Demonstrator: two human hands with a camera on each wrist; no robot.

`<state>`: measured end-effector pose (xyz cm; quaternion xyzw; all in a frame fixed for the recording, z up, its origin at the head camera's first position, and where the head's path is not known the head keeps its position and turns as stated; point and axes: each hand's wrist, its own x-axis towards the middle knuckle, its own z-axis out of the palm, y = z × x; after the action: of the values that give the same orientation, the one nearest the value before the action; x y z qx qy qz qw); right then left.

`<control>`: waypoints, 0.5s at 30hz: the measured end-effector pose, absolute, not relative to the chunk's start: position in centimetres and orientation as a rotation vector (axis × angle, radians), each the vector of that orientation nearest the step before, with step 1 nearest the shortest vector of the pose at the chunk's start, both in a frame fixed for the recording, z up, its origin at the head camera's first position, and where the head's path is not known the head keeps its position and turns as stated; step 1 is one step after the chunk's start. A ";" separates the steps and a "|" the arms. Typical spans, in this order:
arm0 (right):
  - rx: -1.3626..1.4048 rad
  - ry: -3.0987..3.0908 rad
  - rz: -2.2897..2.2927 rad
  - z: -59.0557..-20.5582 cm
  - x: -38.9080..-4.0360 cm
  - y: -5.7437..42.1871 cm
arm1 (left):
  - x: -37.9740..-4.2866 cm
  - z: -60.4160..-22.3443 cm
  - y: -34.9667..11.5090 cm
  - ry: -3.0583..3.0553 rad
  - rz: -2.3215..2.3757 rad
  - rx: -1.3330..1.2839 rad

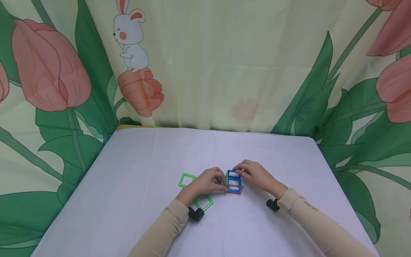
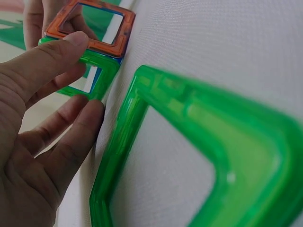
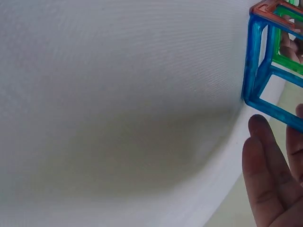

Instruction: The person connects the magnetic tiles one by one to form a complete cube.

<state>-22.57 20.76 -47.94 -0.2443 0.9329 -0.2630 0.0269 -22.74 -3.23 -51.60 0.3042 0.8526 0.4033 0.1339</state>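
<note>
A small box of square magnetic tiles stands on the white table, with blue tiles point(image 1: 234, 182), a green tile point(image 2: 102, 75) on its left side and a red tile point(image 2: 120, 35) on its near side. My left hand point(image 1: 209, 180) holds the box's left side, thumb over the corner where red meets green, fingertips along the green frame. At the far right, my right hand point(image 1: 257, 175) pinches the back blue tile between thumb and fingers. In the right wrist view, the box is cut off by the frame edge and other fingers point(image 3: 262, 165) extend below the blue edge.
Two loose green square tiles lie left of the box, one point(image 1: 186, 179) beyond my left wrist and one point(image 1: 203, 202) on its near side. A printed curtain point(image 1: 212, 71) hangs behind the table point(image 1: 135, 200). Dark wrist cameras point(image 1: 196, 214) sit on both wrists.
</note>
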 end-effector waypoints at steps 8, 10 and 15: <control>-0.693 2.869 -0.917 -48.2 -22.9 21.5 | -22.8 -51.6 -3.2 2.469 1.163 0.874; -0.685 2.856 -0.961 -48.1 -23.0 21.7 | -22.8 -51.6 -3.2 2.469 1.158 0.864; -0.680 2.830 -1.020 -48.2 -23.1 22.1 | -22.8 -51.5 -3.1 2.467 1.152 0.857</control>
<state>-23.07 22.11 -48.21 -0.2204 0.9173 -0.3305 0.0286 -22.78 -3.15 -51.53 0.2971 0.8553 0.3995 0.1431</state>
